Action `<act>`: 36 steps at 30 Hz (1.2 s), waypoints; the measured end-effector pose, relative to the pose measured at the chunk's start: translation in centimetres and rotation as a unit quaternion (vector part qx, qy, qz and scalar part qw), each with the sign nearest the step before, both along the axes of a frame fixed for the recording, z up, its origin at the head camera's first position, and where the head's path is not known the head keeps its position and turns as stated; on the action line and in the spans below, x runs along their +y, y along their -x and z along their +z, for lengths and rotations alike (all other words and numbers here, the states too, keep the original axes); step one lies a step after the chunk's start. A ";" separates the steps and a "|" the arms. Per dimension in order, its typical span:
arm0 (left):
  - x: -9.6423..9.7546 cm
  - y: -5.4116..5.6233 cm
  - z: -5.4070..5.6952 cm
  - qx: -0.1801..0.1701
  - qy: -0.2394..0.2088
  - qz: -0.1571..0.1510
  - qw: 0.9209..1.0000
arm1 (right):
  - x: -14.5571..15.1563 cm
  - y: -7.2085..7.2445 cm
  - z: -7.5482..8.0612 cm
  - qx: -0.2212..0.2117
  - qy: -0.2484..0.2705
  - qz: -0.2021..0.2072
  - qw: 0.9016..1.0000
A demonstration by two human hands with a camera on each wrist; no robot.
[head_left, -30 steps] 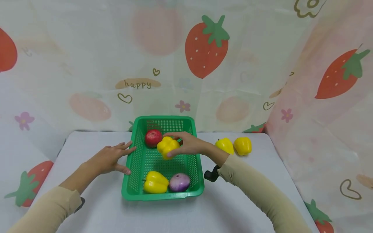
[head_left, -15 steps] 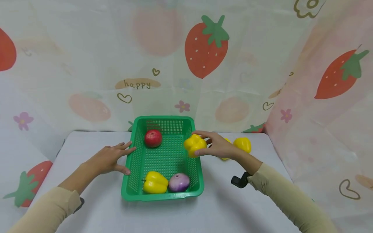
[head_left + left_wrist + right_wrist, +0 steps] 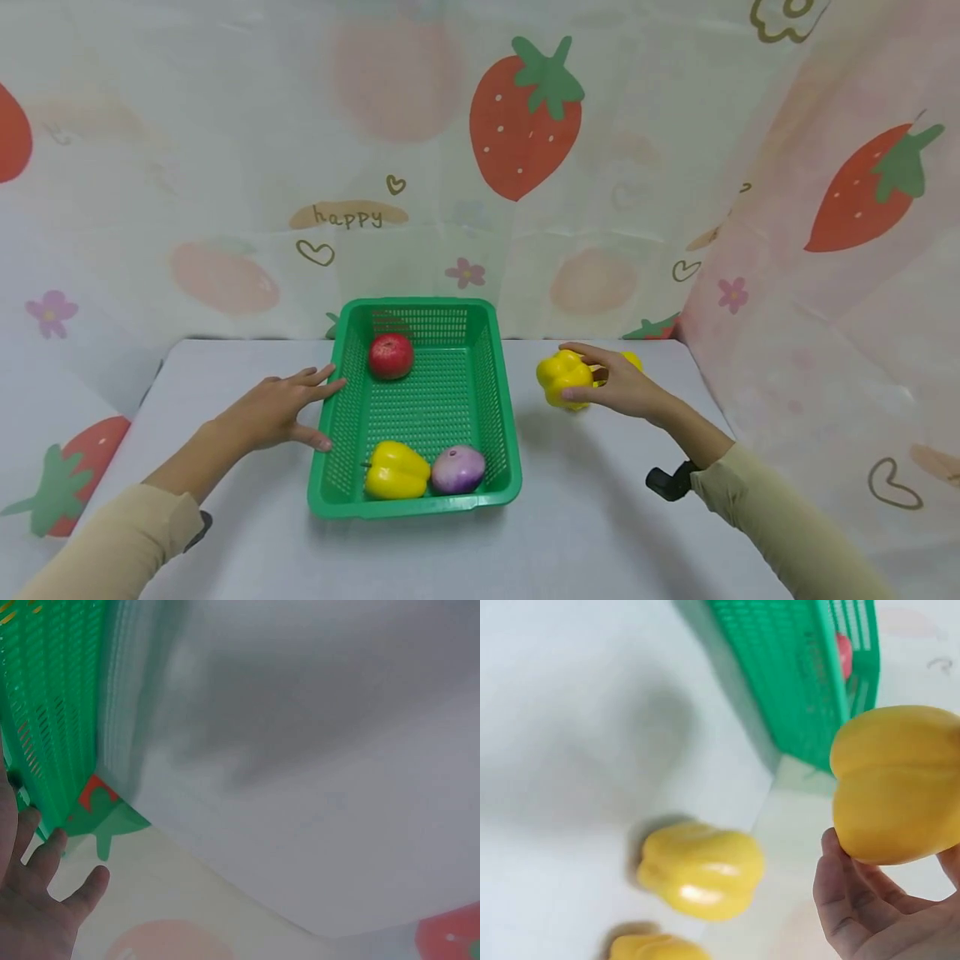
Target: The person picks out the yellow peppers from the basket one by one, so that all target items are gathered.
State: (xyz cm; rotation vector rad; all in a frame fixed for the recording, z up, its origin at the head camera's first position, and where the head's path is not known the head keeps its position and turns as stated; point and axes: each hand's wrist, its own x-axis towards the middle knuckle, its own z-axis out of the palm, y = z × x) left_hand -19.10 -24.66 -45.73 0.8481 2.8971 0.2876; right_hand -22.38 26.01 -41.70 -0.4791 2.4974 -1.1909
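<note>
My right hand (image 3: 626, 385) pinches a yellow bell pepper (image 3: 561, 377) between thumb and fingers, to the right of the green basket (image 3: 512, 433). In the right wrist view the held pepper (image 3: 896, 784) is raised above the table. My left hand (image 3: 273, 411) has its fingers spread at the basket's left rim; in the left wrist view its fingers (image 3: 46, 855) lie by the basket wall. Inside the basket are a red round fruit (image 3: 391, 357) at the back left, a yellow bell pepper (image 3: 397, 471) at the front and a purple onion (image 3: 458, 470) beside that pepper.
Two more yellow bell peppers, a nearer one (image 3: 701, 870) and another (image 3: 658, 948), lie on the white-covered table (image 3: 585, 533); in the head view the right hand mostly hides them. A strawberry-printed curtain (image 3: 420, 108) rises behind the table.
My right hand has carried the yellow bell pepper rightward, from over the basket to outside its right side. The left hand has stayed at the left rim.
</note>
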 end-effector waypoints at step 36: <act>-0.1 -0.1 0.0 -0.008 0.001 0.007 1.000 | 10.8 -1.5 -6.8 -0.086 -0.043 -0.141 0.985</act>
